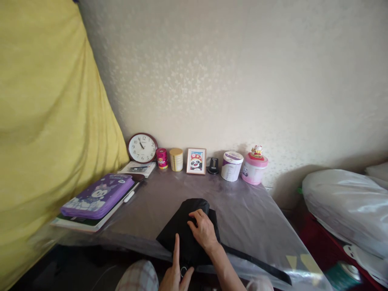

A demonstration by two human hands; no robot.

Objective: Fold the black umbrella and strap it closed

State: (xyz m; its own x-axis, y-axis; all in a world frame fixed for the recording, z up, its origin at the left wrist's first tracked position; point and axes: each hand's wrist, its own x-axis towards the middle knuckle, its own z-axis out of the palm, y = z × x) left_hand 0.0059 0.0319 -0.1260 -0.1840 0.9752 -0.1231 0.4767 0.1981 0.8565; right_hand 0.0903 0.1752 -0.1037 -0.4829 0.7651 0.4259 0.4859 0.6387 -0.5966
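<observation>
A bundle of loose black fabric, which looks like a folded umbrella (184, 226), lies at the table's near edge, with pointed flaps spread left and right. My right hand (203, 231) rests on top of it, its fingers bent and gripping the cloth. Below the bundle, my left hand (176, 268) has its index finger stretched out along the fabric and its thumb apart. A small pale ring (183, 271) shows between that thumb and finger; what it belongs to is unclear. A long black strip (257, 262) runs from the bundle toward the lower right.
The table (242, 214) has a clear plastic cover. A purple case (100, 196) lies on books at left. Along the wall stand a clock (142, 148), a pink can (161, 159), a yellow-lidded can (176, 160), a picture frame (196, 161) and tubs (232, 166). White plastic bags (348, 202) lie right.
</observation>
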